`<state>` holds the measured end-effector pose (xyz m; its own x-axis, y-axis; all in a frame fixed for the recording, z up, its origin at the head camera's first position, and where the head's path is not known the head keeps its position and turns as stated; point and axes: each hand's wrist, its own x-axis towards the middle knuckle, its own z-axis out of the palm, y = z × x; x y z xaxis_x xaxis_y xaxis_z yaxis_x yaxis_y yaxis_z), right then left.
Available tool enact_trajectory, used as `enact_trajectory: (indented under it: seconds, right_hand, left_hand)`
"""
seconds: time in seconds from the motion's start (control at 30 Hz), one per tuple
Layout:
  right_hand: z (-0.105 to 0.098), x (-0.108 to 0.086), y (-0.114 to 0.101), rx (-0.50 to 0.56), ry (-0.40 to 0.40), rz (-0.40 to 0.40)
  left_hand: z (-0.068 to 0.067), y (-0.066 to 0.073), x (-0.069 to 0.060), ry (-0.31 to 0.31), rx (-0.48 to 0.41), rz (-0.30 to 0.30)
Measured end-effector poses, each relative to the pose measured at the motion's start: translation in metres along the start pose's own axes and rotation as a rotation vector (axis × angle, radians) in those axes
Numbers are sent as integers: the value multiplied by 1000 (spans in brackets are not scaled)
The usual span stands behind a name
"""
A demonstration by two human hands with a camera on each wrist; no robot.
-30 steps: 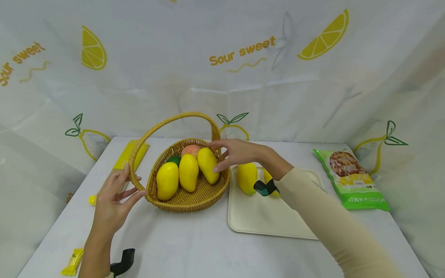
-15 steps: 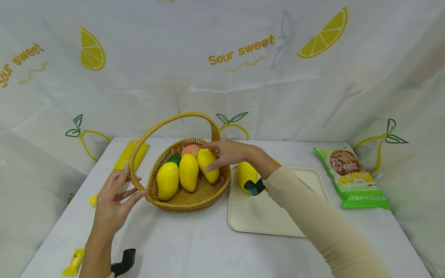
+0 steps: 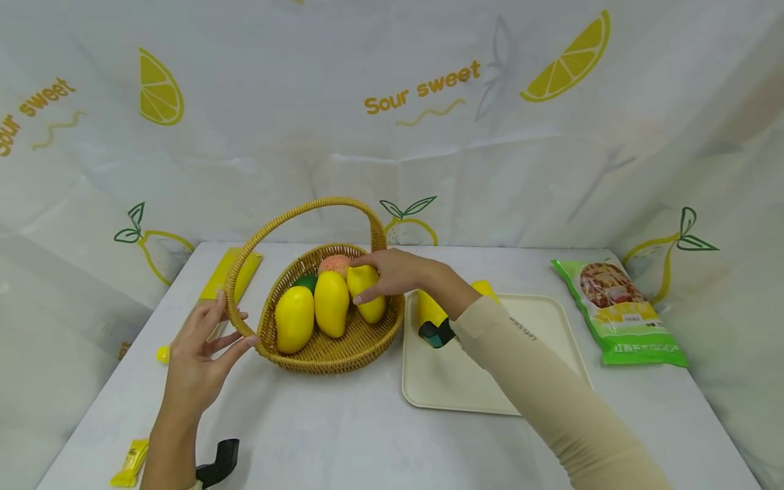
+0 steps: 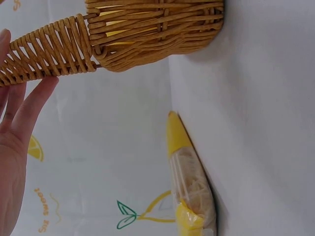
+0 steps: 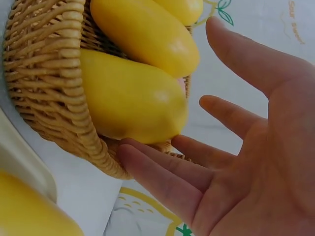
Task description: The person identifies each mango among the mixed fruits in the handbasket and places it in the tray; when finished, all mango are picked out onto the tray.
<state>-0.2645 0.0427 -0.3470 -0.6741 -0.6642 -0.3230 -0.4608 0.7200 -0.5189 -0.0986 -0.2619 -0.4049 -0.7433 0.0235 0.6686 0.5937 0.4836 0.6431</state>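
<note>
A wicker basket [image 3: 331, 366] stands on the table with its arched handle raised. In it lie three yellow mangoes, a green fruit [image 3: 306, 282] partly hidden behind them, and a rough pink fruit [image 3: 334, 264]. My left hand [image 3: 199, 361] holds the left foot of the handle [image 4: 54, 49] between thumb and fingers. My right hand [image 3: 401, 272] is over the basket's right side, at the rightmost mango [image 5: 135, 101]. Its fingers are spread and fairly straight; in the right wrist view some fingertips are at the mango's lower side, while the thumb stands clear of it.
Right of the basket, a cream tray [image 3: 465, 401] bears yellow mangoes, partly hidden by my right arm. A green food bag [image 3: 625, 313] lies at the far right. A yellow-ended clear packet [image 4: 189, 182] is behind my left hand, and a small yellow wrapper [image 3: 130, 464] is at front left.
My right hand has moved left over the rightmost mango, its thumb now in front of that fruit. More of the tray's right side shows. My left hand has stayed at the handle.
</note>
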Motion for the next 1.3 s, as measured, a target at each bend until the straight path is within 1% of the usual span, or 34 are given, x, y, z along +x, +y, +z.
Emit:
enact_trajectory:
  seconds: [0.07, 0.3, 0.53, 0.6, 0.73, 0.9, 1.1, 1.3]
  right_hand:
    - [2, 1, -1, -19, 2, 5]
    - [7, 3, -5, -90, 11, 31]
    - [9, 6, -7, -114, -3, 38]
    - [10, 7, -6, -118, -3, 32]
    - [11, 10, -3, -100, 2, 3]
    - [13, 13, 1, -43, -5, -35]
    - [13, 16, 3, 0, -46, -111]
    - [9, 18, 0, 6, -93, -118]
  left_hand:
    - [0, 1, 0, -1, 9, -3]
    - [0, 3, -1, -8, 45, -50]
    - [1, 1, 0, 1, -7, 15]
    - [1, 0, 0, 1, -19, 23]
    - [0, 0, 0, 2, -24, 25]
    - [0, 0, 0, 0, -13, 22]
    - [0, 0, 0, -2, -12, 18]
    - [0, 0, 0, -3, -27, 12]
